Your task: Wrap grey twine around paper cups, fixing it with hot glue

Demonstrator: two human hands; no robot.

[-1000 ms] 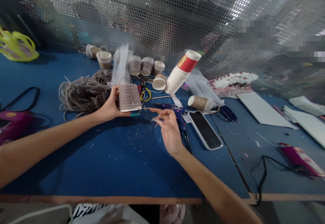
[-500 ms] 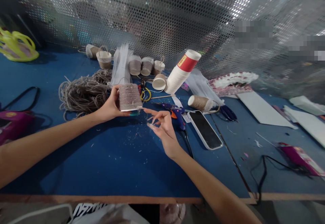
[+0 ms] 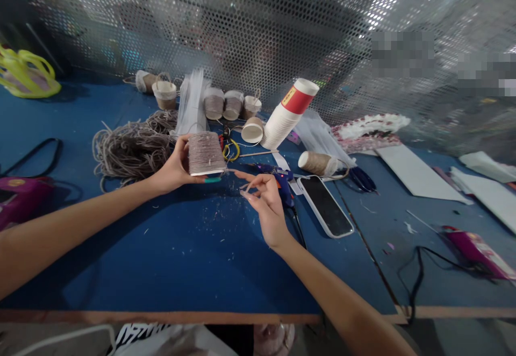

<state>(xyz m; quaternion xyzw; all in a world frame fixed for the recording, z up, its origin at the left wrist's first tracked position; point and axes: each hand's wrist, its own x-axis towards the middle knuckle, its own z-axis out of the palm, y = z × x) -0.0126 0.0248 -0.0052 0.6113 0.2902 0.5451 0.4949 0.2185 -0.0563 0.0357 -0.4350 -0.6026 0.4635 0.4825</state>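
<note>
Above the table, my left hand is wrapped round a paper cup covered in rows of grey-brown cord, its pale rim facing down. A short strand of cord runs from the cup's lower right edge to my right hand. That hand is closed in a loose pinch on the strand, index finger stretched toward the cup. A loose heap of the same cord lies behind my left forearm. Just beyond my right hand is a blue glue gun, partly hidden by the fingers.
A tilted stack of paper cups stands behind, near several small cord-wrapped cups. Yellow-handled scissors lie behind the held cup. A phone sits right of my hand. Purple glue guns with black cables lie at both sides. Perforated metal closes the back.
My right hand has shifted slightly right, away from the cup, and its fingers have drawn closer together. More of the strand shows between cup and fingertip. My left hand stays nearly still.
</note>
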